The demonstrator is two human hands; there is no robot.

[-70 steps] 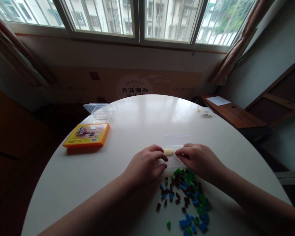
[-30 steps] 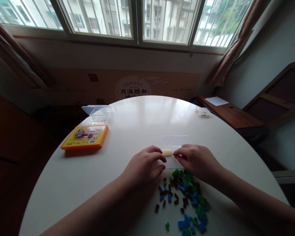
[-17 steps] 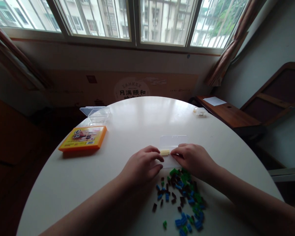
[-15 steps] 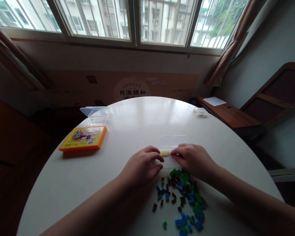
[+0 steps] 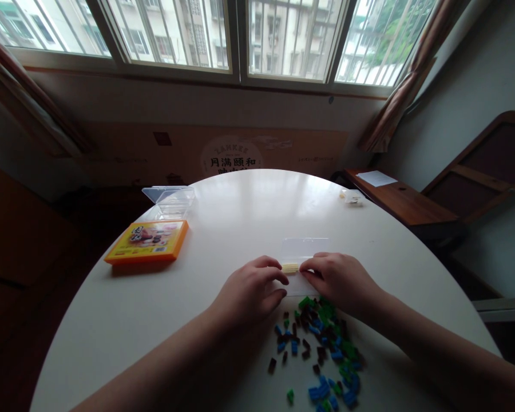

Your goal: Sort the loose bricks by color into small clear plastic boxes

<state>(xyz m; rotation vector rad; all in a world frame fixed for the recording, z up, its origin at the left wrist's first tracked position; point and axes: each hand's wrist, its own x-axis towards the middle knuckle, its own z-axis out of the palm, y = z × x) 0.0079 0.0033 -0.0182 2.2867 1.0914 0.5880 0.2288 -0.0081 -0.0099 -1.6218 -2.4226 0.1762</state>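
A short row of pale yellow building bricks (image 5: 290, 268) lies inside a clear plastic case (image 5: 305, 246) with its lid folded back. My left hand (image 5: 252, 289) is at the left end of the row, fingertips against it and thumb held apart below. At the other end, my right hand (image 5: 342, 279) has thumb and fingers closed together on the row's right tip. Its fingertips partly cover that end. Just nearer to me, several small green, blue and brown bricks (image 5: 320, 392) lie scattered loosely.
All this is on a round white table (image 5: 223, 214). To the left are a yellow and orange game box (image 5: 148, 241) and an open clear plastic box (image 5: 171, 200). A small clear packet (image 5: 352, 197) sits near the far right edge, beyond which stands a wooden desk (image 5: 412, 201).
The whole view has shifted very slightly. Both hands keep nearly the same pose at the two ends of the yellow row.
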